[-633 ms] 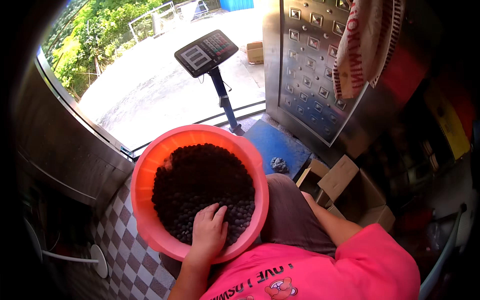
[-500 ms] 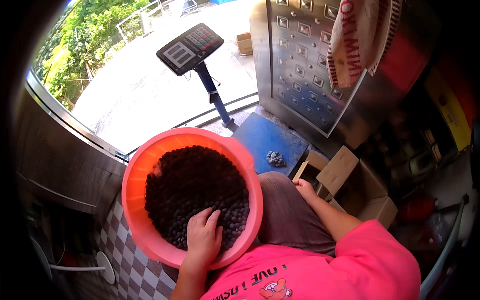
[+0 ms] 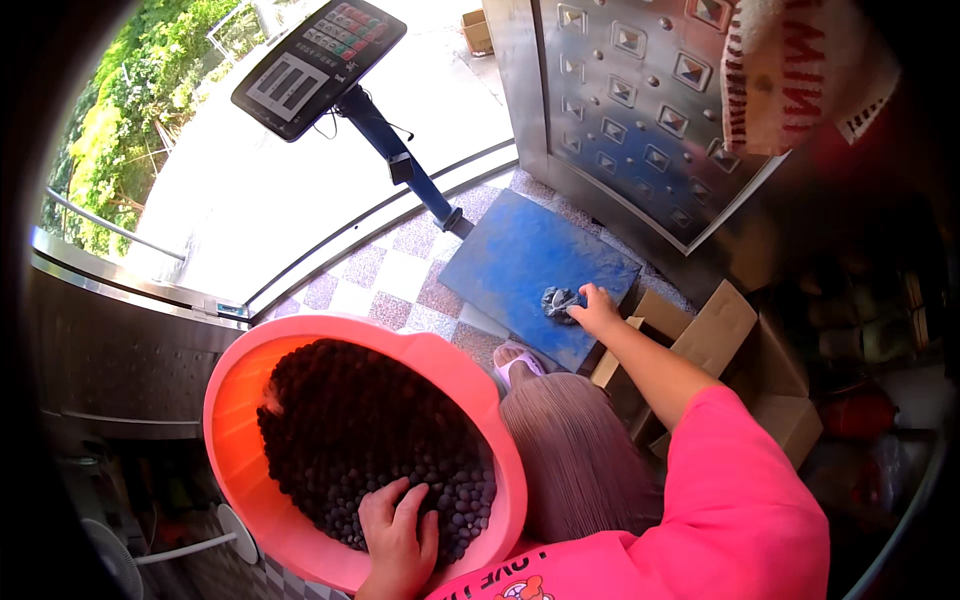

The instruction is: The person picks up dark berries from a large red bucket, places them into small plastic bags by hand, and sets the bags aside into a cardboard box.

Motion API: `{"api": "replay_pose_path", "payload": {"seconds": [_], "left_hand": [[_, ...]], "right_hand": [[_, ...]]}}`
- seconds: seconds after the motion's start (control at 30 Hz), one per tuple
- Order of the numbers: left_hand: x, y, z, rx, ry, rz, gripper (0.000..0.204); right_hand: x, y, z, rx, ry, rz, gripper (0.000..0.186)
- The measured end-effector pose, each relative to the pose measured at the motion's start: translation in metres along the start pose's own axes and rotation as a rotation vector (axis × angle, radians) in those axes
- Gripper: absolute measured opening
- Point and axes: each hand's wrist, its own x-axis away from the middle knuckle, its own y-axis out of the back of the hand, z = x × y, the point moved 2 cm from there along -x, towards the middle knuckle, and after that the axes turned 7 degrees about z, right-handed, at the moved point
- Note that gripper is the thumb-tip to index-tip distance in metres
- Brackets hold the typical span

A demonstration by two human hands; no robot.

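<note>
A large pink-orange plastic tub [image 3: 237, 500] sits tilted against my lap, filled with small, round, dark purple berries [image 3: 370, 430]. My left hand [image 3: 397, 528] lies over the berries at the near side, fingers curved and apart. On the blue platform [image 3: 510, 250] of a floor scale lies a crumpled grey plastic bag [image 3: 558, 303]. My right arm stretches forward to it, and my right hand [image 3: 597, 312] pinches the bag's right edge between thumb and fingers.
The scale's display head [image 3: 315, 65] rises on a blue post [image 3: 395, 155] at the doorway. An open cardboard box [image 3: 715, 335] stands right of my leg. A patterned metal door [image 3: 630, 120] and a hanging cloth [image 3: 775, 80] are at upper right. My sandalled foot [image 3: 518, 362] is beside the platform.
My right hand has moved forward from beside the cardboard box to the crumpled bag on the scale. The view has shifted, and the tub leans more toward me. My left hand stays among the berries.
</note>
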Motion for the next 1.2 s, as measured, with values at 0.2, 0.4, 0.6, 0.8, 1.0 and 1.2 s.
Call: {"api": "replay_pose_path", "payload": {"seconds": [0.2,0.4,0.6,0.8,1.0,1.2], "left_hand": [[-0.005,-0.006,0.003,-0.014,-0.013,0.022,0.043],[-0.010,-0.006,0.002,-0.043,-0.017,0.022,0.044],[-0.008,-0.002,-0.004,-0.033,0.011,0.029,0.044],[-0.005,-0.001,0.000,-0.042,0.021,0.028,0.044],[-0.001,-0.007,0.002,-0.037,-0.008,-0.007,0.044],[-0.001,-0.010,-0.003,-0.039,-0.003,-0.004,0.043]], "right_hand": [[-0.034,-0.015,0.042,0.226,-0.318,0.137,0.061],[-0.043,-0.050,0.005,0.206,-0.255,0.076,0.045],[-0.021,-0.054,-0.010,-0.520,-0.438,0.199,0.024],[0.012,-0.038,0.005,-0.967,-0.449,0.305,0.025],[0.071,0.040,0.045,-1.222,-0.256,0.362,0.023],[0.154,0.163,0.011,-1.285,-0.152,0.303,0.021]]}}
